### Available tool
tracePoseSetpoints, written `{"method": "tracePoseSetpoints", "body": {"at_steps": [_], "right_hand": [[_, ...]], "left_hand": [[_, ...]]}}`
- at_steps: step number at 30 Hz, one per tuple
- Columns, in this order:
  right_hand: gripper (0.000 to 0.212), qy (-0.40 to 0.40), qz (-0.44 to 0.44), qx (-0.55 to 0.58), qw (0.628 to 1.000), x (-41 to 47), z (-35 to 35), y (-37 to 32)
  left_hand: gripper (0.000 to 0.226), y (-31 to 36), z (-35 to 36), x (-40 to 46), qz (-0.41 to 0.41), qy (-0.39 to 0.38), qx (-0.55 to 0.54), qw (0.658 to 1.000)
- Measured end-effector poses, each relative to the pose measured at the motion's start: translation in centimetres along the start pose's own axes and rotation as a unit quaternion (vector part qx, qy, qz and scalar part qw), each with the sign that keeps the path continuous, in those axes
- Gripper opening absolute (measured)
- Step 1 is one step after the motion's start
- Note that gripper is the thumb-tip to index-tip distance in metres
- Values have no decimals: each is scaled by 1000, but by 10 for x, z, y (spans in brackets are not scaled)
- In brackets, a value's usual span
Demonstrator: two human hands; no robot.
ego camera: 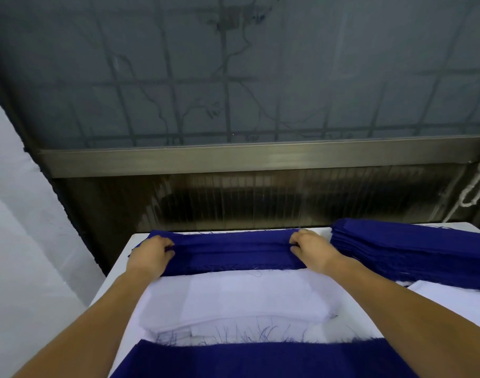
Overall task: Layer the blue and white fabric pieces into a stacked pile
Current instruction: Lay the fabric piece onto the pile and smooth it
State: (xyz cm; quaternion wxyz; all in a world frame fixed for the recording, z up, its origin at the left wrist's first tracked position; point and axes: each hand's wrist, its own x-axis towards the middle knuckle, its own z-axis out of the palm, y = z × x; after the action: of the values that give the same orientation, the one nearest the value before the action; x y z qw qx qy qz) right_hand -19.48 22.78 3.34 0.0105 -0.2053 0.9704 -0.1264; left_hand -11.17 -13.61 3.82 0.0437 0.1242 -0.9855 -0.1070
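A: Cloth first. How will that dark blue woven fabric piece (233, 252) handle?

B: Light and limp, I'd judge, with fraying edges that shed threads. It lies bunched in folds at the far edge of the white table (116, 271), on top of the flat white fabric piece (247, 293). The left hand (150, 255) and the right hand (311, 248) each pinch an end of it, fingers curled into the folds.

A: Good place to hold?

B: The two ends, yes; gripped in the middle it would sag.

A: Room to move?

B: Open white cloth toward the body, then another blue piece (260, 361) nearest the camera. The stack of blue pieces (413, 252) crowds the right hand, perhaps touching the wrist; hard to tell. A dark wall panel (260, 197) stands just behind.
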Motion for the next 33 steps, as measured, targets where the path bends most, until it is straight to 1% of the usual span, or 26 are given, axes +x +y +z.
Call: {"method": "tracePoseSetpoints", "body": {"at_steps": [2, 4, 6, 8, 10, 12, 13, 15, 16, 18, 20, 22, 23, 24, 26, 27, 29, 30, 33], "right_hand": [[19, 38, -10, 12, 999, -15, -13, -5], [13, 76, -29, 19, 997, -41, -24, -4], [10, 74, -36, 32, 996, -76, -34, 0], [12, 43, -44, 60, 996, -118, -41, 7], [15, -3, -47, 96, 994, -159, -49, 12], [11, -59, -42, 114, 991, -189, -53, 15], [9, -84, -35, 118, 989, -198, -54, 15], [9, -120, -20, 117, 986, -206, -55, 14], [9, -122, -12, 112, 986, -207, -56, 13], [10, -84, 0, 102, 991, -204, -59, 7], [12, 9, 2, 92, 996, -201, -62, 1], [14, 120, -28, 74, 990, -206, -61, -3], [15, 161, -48, 56, 984, -211, -58, -2], [16, 189, -69, 36, 979, -217, -52, 0], [8, 233, -128, 0, 964, -231, -33, 6], [13, 244, -153, -1, 958, -239, -20, 8], [43, 242, -189, 6, 952, -252, 8, 14], [51, 239, -197, 9, 951, -256, 18, 15], [57, 222, -193, 30, 955, -262, 31, 17]], "left_hand": [[22, 3, -13, -12, 26, 30, 25, 999], [21, 3, -25, -32, 82, 83, 40, 992], [20, 4, -35, -61, 134, 89, 4, 987], [18, 3, -44, -93, 171, 44, -32, 984], [17, 1, -51, -120, 180, -46, -61, 981], [16, 0, -52, -139, 170, -144, -98, 970], [15, 0, -51, -145, 165, -180, -108, 964], [14, 3, -48, -150, 163, -209, -116, 957], [15, 5, -48, -151, 162, -201, -118, 959], [18, 10, -48, -148, 153, -149, -127, 969], [23, 13, -52, -148, 144, -60, -157, 975], [29, 13, -55, -153, 151, 29, -190, 970], [32, 10, -56, -158, 160, 55, -192, 967], [35, 7, -54, -165, 169, 62, -184, 966], [40, -1, -43, -180, 185, 37, -171, 967], [43, -5, -35, -188, 199, 17, -171, 965], [50, -9, -18, -201, 237, -15, -163, 958], [54, -10, -10, -205, 252, -19, -154, 955], [58, -12, 1, -210, 264, -19, -144, 953]]}}
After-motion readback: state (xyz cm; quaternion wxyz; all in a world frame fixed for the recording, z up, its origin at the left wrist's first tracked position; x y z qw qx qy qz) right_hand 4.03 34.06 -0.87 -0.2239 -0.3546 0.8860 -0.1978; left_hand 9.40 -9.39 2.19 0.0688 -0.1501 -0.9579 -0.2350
